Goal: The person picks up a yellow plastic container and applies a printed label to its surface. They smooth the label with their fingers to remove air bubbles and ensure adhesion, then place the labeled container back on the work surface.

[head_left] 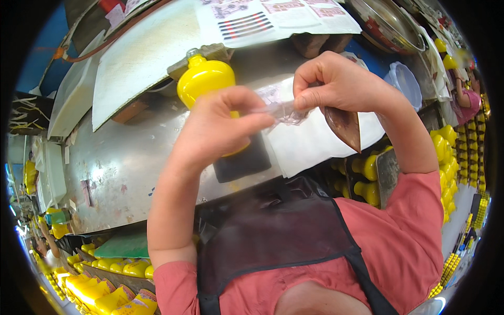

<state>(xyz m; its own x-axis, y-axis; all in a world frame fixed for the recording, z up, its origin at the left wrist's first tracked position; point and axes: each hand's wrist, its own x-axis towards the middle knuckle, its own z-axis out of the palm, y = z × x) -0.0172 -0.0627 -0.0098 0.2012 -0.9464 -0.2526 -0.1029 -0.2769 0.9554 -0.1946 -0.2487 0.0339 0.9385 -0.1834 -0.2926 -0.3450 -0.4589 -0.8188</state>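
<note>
My left hand (210, 123), slightly blurred, pinches one end of a thin, crinkled clear film (287, 113) with pale pinkish marks. The film's other end is between the thumb and fingers of my right hand (336, 84), so it stretches between both hands above the bench. Below my right palm hangs a brown, glossy, pointed blade-like tool (344, 127); how it is held is hidden. Behind my left hand lies a glossy yellow vase-shaped piece (206, 79), its neck end by a grey block (212, 54). Part of its body is hidden by my hand.
Under the hands are a black pad (242, 160) and white paper (320, 142) on a metal bench (131, 173). Printed sheets (247, 23) lie on a board at the back. A pale plastic tub (404, 84) stands right. Yellow pieces (367, 168) fill racks on both sides.
</note>
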